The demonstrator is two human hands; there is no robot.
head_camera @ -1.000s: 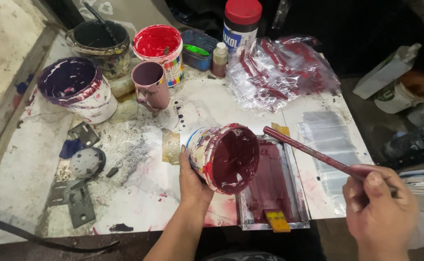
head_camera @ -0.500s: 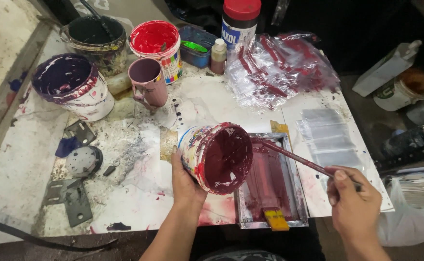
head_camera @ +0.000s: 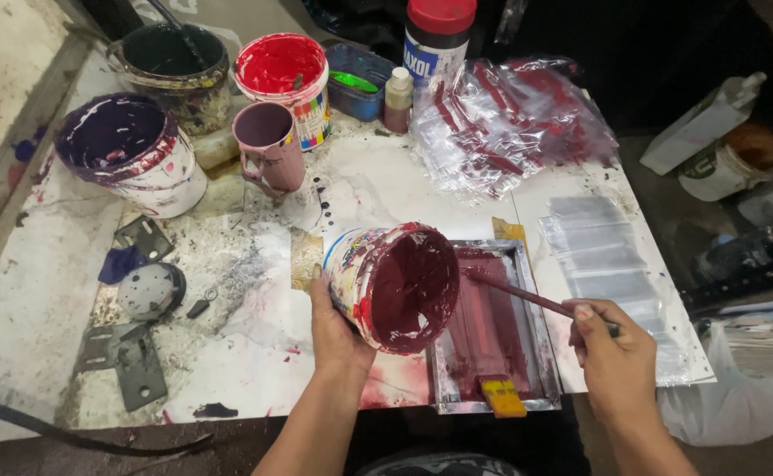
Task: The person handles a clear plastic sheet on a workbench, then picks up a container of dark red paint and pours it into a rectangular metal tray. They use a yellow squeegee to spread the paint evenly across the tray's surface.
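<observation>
Your left hand [head_camera: 338,330] grips the maroon paint tub [head_camera: 395,284] from below, tilting it so its open mouth faces the metal tray [head_camera: 492,330] lying just to its right on the stained table [head_camera: 43,291]. Your right hand [head_camera: 616,361] is clenched around a paint-coated stick [head_camera: 527,295], whose tip reaches over the tray beside the tub's rim, while a yellow-handled scraper [head_camera: 501,395] rests at the tray's near end

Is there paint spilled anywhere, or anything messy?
Yes. The white table is smeared with red and purple paint. The left hand tips a maroon paint tub over the metal tray, and paint has run down its outside. The right hand holds a stained stick.
</observation>
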